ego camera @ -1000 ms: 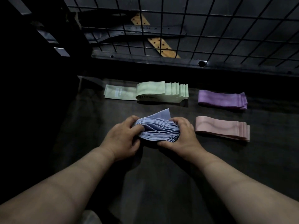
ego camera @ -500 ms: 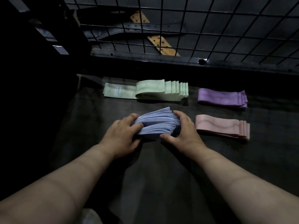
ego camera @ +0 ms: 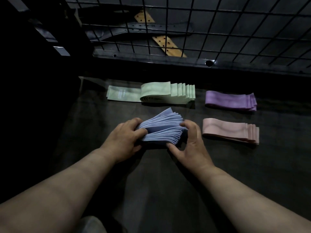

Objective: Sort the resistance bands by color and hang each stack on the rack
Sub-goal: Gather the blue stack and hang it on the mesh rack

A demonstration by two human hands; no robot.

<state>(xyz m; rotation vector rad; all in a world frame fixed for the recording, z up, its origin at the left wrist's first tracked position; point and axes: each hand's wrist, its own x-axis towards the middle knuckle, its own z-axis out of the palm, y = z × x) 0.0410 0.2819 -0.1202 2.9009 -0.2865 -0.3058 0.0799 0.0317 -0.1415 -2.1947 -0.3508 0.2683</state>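
The dark surface (ego camera: 168, 190) in front of you carries four stacks of folded bands. At its far side lies the green stack (ego camera: 168, 94), one band sticking out to the left; the purple stack (ego camera: 230, 100) lies apart to its right. Nearer you, just in front of the purple one, lies the pink stack (ego camera: 230, 130). Left of it the blue stack (ego camera: 161, 130), its layers fanned, rests between your left hand (ego camera: 124, 140) and right hand (ego camera: 190, 142).

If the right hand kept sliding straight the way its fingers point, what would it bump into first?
The blue bands that the right hand holds; beyond them, probably the green bands, though depth is unclear.
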